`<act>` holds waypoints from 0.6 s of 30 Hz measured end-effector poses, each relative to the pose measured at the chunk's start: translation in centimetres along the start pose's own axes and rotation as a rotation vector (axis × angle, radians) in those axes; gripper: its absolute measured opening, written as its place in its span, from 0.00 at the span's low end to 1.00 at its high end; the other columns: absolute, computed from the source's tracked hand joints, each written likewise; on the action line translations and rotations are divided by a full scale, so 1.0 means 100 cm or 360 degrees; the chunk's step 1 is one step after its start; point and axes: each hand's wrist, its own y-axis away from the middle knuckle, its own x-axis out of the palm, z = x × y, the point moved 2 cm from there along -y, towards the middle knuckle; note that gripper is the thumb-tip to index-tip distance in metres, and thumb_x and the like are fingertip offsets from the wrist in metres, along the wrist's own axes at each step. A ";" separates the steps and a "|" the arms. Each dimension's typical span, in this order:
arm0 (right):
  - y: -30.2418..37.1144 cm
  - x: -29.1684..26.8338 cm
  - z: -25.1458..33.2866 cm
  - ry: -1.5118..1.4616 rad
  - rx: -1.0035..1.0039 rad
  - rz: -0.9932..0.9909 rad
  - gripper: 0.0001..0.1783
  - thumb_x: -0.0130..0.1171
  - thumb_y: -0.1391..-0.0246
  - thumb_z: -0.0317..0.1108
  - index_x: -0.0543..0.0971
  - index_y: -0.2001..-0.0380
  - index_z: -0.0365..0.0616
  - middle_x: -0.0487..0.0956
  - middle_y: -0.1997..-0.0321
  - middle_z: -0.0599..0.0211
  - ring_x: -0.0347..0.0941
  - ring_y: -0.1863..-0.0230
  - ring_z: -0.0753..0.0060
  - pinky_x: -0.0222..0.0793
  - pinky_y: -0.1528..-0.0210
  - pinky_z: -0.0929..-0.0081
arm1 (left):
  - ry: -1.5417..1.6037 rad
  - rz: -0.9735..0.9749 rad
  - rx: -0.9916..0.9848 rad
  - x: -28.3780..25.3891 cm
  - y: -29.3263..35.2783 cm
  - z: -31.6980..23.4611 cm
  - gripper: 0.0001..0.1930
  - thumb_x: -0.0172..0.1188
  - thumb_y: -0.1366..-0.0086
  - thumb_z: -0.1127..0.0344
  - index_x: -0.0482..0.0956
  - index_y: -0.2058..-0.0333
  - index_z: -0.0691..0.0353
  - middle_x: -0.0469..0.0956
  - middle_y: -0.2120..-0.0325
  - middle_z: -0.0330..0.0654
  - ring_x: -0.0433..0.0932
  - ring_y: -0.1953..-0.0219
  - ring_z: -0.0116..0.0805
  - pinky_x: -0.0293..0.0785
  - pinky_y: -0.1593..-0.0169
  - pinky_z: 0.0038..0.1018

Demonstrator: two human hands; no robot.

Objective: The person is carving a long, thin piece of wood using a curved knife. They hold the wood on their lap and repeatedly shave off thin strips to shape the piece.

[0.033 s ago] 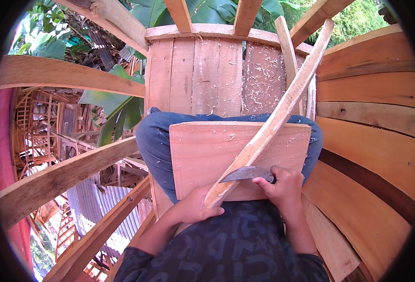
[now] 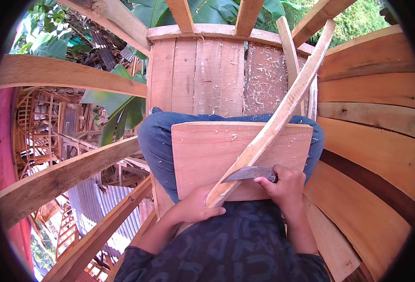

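A long, pale wooden strip [image 2: 278,121] slants across my lap, its far end up at the back right. My left hand [image 2: 199,206] is wrapped round its near end, close to my belly. In my right hand [image 2: 285,184] is the dark handle of a knife [image 2: 249,174] with a curved grey blade. The blade points left and lies across the strip just beyond my left hand. Beneath both rests a flat wooden board [image 2: 217,145] on my crossed legs, dotted with a few shavings.
Thin curled shavings lie over the plank floor [image 2: 184,80] ahead. A second narrow strip [image 2: 289,56] leans behind the first. Stacked boards form a wall [image 2: 367,131] on the right. Open slats [image 2: 66,164] run along the left, with corrugated sheets [image 2: 118,202] and timber below.
The whole view has shifted very slightly. Both hands, the knife and the strip keep nearly the same places relative to each other.
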 end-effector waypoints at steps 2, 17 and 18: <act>-0.004 -0.002 -0.008 0.0089 -0.0057 -0.0105 0.38 0.62 0.65 0.72 0.74 0.89 0.42 0.70 0.91 0.58 0.73 0.85 0.54 0.65 0.82 0.64 | 0.0036 0.0012 0.0043 0.003 -0.003 0.002 0.31 0.65 0.47 0.68 0.67 0.44 0.70 0.76 0.54 0.49 0.72 0.51 0.37 0.64 0.44 0.30; -0.019 -0.079 -0.081 -0.0128 0.0767 -0.0344 0.38 0.54 0.47 0.64 0.72 0.85 0.33 0.69 0.88 0.51 0.64 0.83 0.47 0.61 0.76 0.61 | 0.0054 0.0064 0.0025 0.001 -0.002 0.007 0.30 0.66 0.47 0.68 0.67 0.45 0.68 0.73 0.68 0.39 0.70 0.63 0.29 0.68 0.54 0.29; -0.013 -0.070 -0.067 -0.0066 0.0676 -0.0196 0.36 0.57 0.49 0.63 0.73 0.85 0.34 0.70 0.88 0.51 0.66 0.83 0.47 0.62 0.76 0.60 | 0.0050 0.0052 0.0031 0.002 -0.003 0.006 0.29 0.65 0.47 0.69 0.67 0.46 0.68 0.74 0.68 0.39 0.71 0.63 0.30 0.68 0.54 0.30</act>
